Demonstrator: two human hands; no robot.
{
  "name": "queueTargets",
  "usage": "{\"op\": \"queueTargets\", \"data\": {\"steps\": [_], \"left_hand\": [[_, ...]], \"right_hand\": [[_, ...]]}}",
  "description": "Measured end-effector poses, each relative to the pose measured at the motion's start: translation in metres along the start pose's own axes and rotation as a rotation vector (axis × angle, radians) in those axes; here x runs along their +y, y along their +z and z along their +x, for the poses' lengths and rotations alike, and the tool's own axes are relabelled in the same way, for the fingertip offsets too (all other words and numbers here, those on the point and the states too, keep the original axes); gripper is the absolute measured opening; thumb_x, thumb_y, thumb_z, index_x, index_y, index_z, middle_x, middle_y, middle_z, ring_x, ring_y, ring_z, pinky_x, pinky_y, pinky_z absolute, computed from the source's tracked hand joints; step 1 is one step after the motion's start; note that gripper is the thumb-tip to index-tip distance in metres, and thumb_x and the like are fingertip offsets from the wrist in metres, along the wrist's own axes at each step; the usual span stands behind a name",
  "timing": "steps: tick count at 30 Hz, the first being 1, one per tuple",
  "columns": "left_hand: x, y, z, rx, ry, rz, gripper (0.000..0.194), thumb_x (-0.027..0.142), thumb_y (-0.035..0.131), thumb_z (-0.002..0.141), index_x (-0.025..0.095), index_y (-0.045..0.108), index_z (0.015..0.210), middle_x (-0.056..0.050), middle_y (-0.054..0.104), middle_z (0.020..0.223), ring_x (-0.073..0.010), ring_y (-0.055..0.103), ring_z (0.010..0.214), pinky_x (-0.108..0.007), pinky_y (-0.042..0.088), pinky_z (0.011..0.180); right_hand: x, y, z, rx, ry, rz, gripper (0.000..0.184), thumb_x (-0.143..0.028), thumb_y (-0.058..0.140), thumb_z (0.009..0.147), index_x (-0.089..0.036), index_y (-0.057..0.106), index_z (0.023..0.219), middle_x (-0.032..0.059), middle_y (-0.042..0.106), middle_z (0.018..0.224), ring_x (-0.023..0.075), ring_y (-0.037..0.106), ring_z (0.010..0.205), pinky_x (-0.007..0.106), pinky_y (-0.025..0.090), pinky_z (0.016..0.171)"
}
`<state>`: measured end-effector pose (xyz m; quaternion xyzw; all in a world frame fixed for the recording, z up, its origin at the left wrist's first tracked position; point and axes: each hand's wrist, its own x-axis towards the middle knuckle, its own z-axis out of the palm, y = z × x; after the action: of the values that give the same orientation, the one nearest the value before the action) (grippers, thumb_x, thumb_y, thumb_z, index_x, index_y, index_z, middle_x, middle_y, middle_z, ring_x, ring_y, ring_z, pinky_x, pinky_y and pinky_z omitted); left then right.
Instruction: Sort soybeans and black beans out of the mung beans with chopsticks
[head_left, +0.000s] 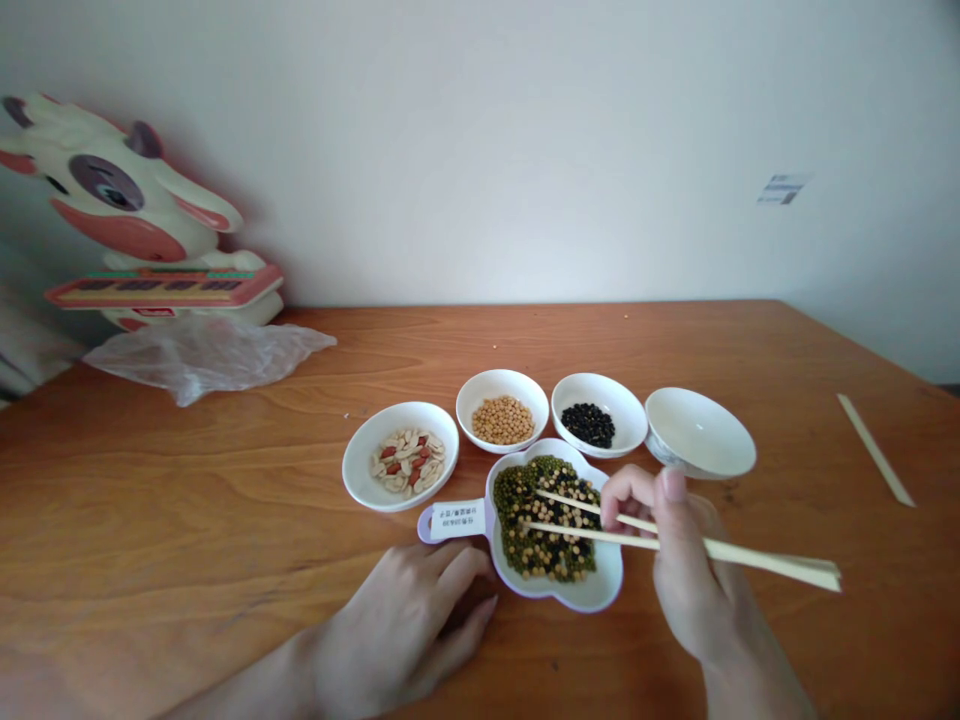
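Fingers [673,500] of right hand [694,580] pinch chopsticks [765,560], tips at mixed beans [551,555] in flower-shaped dish [589,598]. Left hand [409,620] by its handle [425,524], thumb and finger apart. Beyond: peanut bowl [358,462], yellow-bean bowl [502,382], black-bean bowl [628,412], fourth bowl [701,430] showing white inside. Roomy table [187,520] leftward; back edge past bowls.

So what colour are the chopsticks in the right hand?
The chopsticks are pale yellow; the head view, the only one here, shows them.

Handle label [459,520], wall sticker [782,189]: illegible
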<state>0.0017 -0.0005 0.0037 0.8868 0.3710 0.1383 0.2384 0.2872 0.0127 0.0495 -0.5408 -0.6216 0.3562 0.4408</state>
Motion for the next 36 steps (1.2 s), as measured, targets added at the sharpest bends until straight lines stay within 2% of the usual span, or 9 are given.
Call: {"op": "queueTargets", "data": {"steps": [4,11,19,28,32,36], "left_hand": [[0.002,-0.002,0.001,0.001,0.001,0.005,0.012,0.020,0.054,0.104,0.028,0.056,0.114,0.001,0.073,0.103,-0.0190,0.070,0.082,-0.031,0.052,0.070],[0.002,-0.001,0.000,0.000,0.009,0.009,0.012,0.021,0.054,0.105,0.028,0.056,0.114,0.001,0.073,0.103,-0.0189,0.070,0.082,-0.031,0.053,0.070],[0.001,-0.001,0.000,-0.002,0.008,0.008,0.011,0.022,0.052,0.105,0.028,0.056,0.114,0.001,0.073,0.104,-0.0196,0.071,0.085,-0.032,0.054,0.072],[0.002,-0.001,0.000,-0.002,0.001,0.006,0.012,0.022,0.052,0.106,0.028,0.056,0.115,0.001,0.073,0.102,-0.0190,0.070,0.082,-0.032,0.054,0.072],[0.001,-0.001,0.000,0.008,0.006,0.001,0.014,0.020,0.053,0.105,0.028,0.057,0.116,0.001,0.073,0.103,-0.0182,0.070,0.082,-0.031,0.054,0.072],[0.001,-0.001,0.000,0.015,0.011,-0.003,0.015,0.020,0.054,0.104,0.027,0.057,0.116,0.000,0.073,0.102,-0.0181,0.070,0.081,-0.030,0.055,0.072]], "right_hand": [[0.006,0.009,0.007,0.039,-0.001,0.060,0.071,-0.065,0.031,0.111,-0.021,0.069,0.070,0.0022,0.060,0.061,0.0139,0.057,0.060,0.027,0.044,0.059],[0.005,0.019,0.008,0.182,-0.062,0.086,0.073,-0.062,0.037,0.112,-0.020,0.069,0.062,0.0025,0.061,0.054,0.0117,0.057,0.053,0.026,0.042,0.054],[-0.007,0.033,0.009,0.337,0.032,0.182,0.080,-0.067,0.035,0.110,-0.020,0.064,0.053,0.0024,0.055,0.046,0.0121,0.054,0.046,0.028,0.041,0.051],[-0.001,0.021,0.012,0.461,-0.034,0.280,0.081,-0.068,0.039,0.107,-0.020,0.067,0.047,0.0034,0.052,0.039,0.0128,0.051,0.040,0.029,0.038,0.043],[0.003,0.014,0.012,0.421,-0.092,0.240,0.081,-0.066,0.039,0.107,-0.021,0.067,0.047,0.0041,0.053,0.039,0.0138,0.053,0.039,0.030,0.041,0.044],[0.004,0.010,0.010,0.414,-0.080,0.235,0.082,-0.068,0.035,0.108,-0.022,0.069,0.049,0.0044,0.053,0.040,0.0148,0.054,0.041,0.030,0.040,0.045]]}}
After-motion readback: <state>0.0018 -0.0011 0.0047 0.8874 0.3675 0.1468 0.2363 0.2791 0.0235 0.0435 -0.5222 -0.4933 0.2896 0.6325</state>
